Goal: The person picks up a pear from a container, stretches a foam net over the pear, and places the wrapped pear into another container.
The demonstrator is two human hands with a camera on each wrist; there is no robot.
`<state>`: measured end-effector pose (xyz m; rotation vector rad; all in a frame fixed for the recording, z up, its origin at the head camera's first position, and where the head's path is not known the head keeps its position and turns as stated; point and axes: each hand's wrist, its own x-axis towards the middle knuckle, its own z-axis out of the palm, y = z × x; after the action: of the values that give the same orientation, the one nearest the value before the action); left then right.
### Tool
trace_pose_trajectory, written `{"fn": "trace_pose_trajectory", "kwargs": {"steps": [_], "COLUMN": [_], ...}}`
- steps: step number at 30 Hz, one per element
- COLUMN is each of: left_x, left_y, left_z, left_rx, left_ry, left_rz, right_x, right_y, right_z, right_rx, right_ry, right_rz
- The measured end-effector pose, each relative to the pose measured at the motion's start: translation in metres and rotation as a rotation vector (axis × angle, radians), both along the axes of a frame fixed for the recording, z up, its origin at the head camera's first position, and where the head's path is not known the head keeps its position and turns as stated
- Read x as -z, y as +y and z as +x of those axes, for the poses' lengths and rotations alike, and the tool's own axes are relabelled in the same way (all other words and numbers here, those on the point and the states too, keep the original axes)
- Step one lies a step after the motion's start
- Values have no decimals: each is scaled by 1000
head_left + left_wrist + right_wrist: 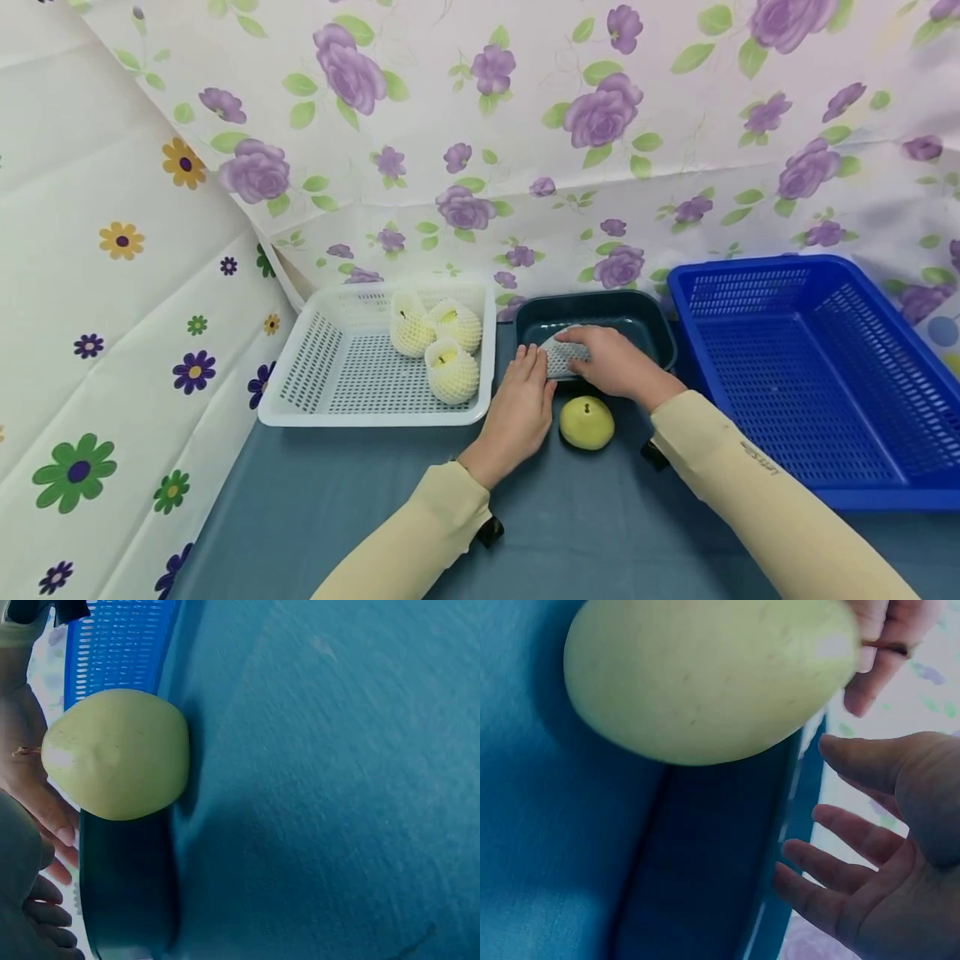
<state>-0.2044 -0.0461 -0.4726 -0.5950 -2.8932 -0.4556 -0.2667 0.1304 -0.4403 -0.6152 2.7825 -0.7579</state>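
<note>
A bare yellow-green pear (587, 423) sits on the table just in front of a dark green tray (663, 333), stem up. At the tray's near left side is a whitish foam net (564, 358), overlapping the rim in the head view. My right hand (611, 362) is over the net, fingers spread and thumb apart from them in the right wrist view. My left hand (517, 412) lies with straight fingers together, tips right at the net's left edge. Both wrist views show the pear large in front, hiding part of the opposite hand.
A white basket (300, 412) on the left holds three pears (453, 372) in foam nets. A large blue basket (810, 375) stands on the right, close to the tray. Behind them hangs a flowered cloth (420, 108). Blue-green cloth (315, 517) covers the table.
</note>
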Motion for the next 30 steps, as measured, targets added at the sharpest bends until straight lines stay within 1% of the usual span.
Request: {"fn": "trace_pose_trajectory", "kwargs": {"steps": [3,5,9,12,19,25,30], "left_x": [4,6,8,9,9,10,13], "left_y": [0,0,1,-1,-2,-1,1], "left_z": [-3,-6,-12,-15,-18,-18,-19], "left_rx": [7,26,62,71,79,68,60], "left_ry": [-34,-36,-10,9,58,72,82], "left_rz": [0,6,6,-13,-58,-111,-156], "right_x": [6,9,12,12,14,14,12], "right_y": [-5,-8,-10,-10,-9,-7,-4], "right_z": [-6,-9,-14,-18,-21,-20,-19], "right_rx": [-25,-36,-49,-51,-14,-11,39], "right_ry": [-36,-44,-51,-70,-111,-100,-76], "right_rz": [8,13,19,31,79,71,73]}}
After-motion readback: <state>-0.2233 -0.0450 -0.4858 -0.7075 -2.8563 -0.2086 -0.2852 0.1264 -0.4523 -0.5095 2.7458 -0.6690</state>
